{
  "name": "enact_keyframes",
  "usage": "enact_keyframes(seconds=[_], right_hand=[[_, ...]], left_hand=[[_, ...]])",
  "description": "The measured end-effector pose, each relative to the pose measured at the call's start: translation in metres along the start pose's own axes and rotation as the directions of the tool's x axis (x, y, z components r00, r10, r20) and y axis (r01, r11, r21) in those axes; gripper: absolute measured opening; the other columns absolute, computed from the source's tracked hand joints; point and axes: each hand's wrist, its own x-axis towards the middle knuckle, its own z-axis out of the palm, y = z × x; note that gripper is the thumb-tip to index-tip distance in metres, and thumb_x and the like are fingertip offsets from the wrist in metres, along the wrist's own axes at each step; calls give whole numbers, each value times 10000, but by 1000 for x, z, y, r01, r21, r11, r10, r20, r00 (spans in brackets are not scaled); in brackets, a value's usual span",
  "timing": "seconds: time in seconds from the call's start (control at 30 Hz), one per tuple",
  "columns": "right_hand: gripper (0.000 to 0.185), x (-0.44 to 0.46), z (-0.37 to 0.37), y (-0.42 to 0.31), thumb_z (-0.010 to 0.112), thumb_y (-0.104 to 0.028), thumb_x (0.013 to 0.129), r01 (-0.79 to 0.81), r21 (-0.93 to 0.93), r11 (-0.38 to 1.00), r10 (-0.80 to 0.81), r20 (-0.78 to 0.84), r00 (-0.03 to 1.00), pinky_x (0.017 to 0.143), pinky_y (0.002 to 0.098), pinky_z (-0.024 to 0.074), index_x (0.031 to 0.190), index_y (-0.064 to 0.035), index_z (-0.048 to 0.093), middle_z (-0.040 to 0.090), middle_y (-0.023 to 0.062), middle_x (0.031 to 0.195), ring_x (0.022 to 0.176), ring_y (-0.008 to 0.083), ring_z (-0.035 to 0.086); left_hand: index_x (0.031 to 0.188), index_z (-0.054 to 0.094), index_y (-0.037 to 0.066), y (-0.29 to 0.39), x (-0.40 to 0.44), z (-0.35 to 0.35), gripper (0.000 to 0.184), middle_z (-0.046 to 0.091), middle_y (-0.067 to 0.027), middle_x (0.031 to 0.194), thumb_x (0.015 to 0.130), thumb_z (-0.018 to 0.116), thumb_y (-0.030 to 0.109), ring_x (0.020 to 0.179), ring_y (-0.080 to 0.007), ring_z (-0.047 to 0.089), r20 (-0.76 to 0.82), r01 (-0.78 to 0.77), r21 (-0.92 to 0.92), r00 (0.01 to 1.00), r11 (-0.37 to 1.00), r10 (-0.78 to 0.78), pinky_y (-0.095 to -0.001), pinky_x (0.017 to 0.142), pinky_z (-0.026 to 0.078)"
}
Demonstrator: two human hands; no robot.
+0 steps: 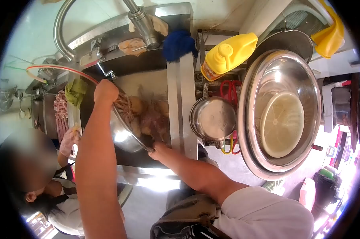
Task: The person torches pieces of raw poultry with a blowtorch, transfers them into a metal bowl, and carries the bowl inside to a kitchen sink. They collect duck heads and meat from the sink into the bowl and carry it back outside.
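Observation:
A shiny metal basin (124, 139) is tilted on its side within the sink (180, 115). My left hand (106, 95) is closed on its upper rim, and my right hand (160, 151) grips the lower rim near the sink's front. Pale strips (124, 106) and reddish, meat-like pieces (153, 121) lie at the basin's mouth and in the cloudy water beside it; their exact kind I cannot make out. My left forearm hides part of the basin and the sink's left side.
A faucet (146, 32) arches over the sink; a blue cloth (179, 46) hangs on its edge. Right of it stand a yellow jug (229, 53), a metal pot (212, 118) and large basins holding a strainer (283, 123). At left, another person's gloved hand (70, 141) is close to my forearm.

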Motion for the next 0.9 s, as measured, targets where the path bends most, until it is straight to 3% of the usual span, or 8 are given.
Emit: enact_keyframes(seconds=[0.07, 0.17, 0.3, 0.47, 0.67, 0.7, 0.77, 0.9], right_hand=[[243, -8, 1, -8, 577, -183, 836, 34, -84, 996, -33, 15, 999, 614, 340, 473, 1075, -145, 557, 596, 53, 1020, 899, 209, 587], [235, -20, 3, -23, 589, -181, 824, 73, -214, 974, -66, 38, 997, 619, 348, 480, 1053, -132, 573, 608, 70, 999, 882, 227, 599], [226, -36, -2, -39, 606, -180, 809, 120, -363, 924, -116, 34, 993, 625, 360, 488, 1025, -115, 594, 624, 92, 970, 860, 252, 615], [216, -54, -15, -54, 627, -177, 790, 180, -486, 855, -213, -12, 977, 634, 373, 499, 989, -94, 621, 645, 119, 935, 832, 282, 635], [208, -84, -37, -61, 653, -175, 767, 231, -520, 823, -223, 77, 972, 643, 390, 512, 946, -69, 652, 670, 152, 892, 799, 318, 660], [218, -90, -38, -63, 675, -202, 745, 258, -485, 835, -279, 30, 960, 663, 401, 511, 901, -50, 655, 662, 176, 864, 807, 343, 653], [273, -105, -38, -64, 719, -255, 701, 324, -421, 847, -385, -65, 921, 703, 423, 509, 809, -11, 661, 648, 224, 809, 822, 393, 640], [283, -125, -44, -52, 719, -267, 705, 348, -432, 832, -362, 53, 931, 686, 414, 512, 812, -10, 666, 656, 215, 821, 822, 376, 648]], left_hand=[[1011, 674, -20, -10, 12, 7, 254, 655, -248, 1061, 806, 595, 107, 1020, -385, 634, 42, -70, 129, 997, 989, 65, -430, 854, 517], [991, 677, -26, -7, 7, -8, 242, 659, -251, 1044, 800, 602, 103, 1013, -384, 637, -18, 22, 60, 1000, 998, -21, -429, 850, 519], [979, 674, -30, -25, 11, -9, 248, 660, -257, 1027, 805, 592, 128, 1003, -386, 639, 1, -71, 118, 997, 990, 72, -431, 833, 523], [920, 658, -63, -25, -27, -35, 252, 648, -281, 1007, 799, 563, 136, 976, -413, 630, -106, -18, 29, 994, 999, 21, -434, 814, 522], [902, 644, -87, -39, -77, -84, 279, 643, -302, 953, 770, 535, 133, 935, -439, 624, -245, -171, -33, 957, 985, 158, -461, 816, 506], [895, 644, -86, -42, -86, -91, 279, 644, -302, 942, 765, 533, 134, 928, -441, 624, -274, -210, -63, 944, 976, 185, -466, 817, 503], [870, 646, -85, -52, -90, -79, 277, 646, -299, 928, 768, 534, 147, 922, -441, 625, -312, -126, -50, 944, 991, 104, -467, 818, 499], [851, 645, -85, -51, -136, -88, 279, 640, -308, 948, 771, 527, 156, 946, -442, 620, -348, -55, -88, 937, 995, 21, -468, 821, 493]])
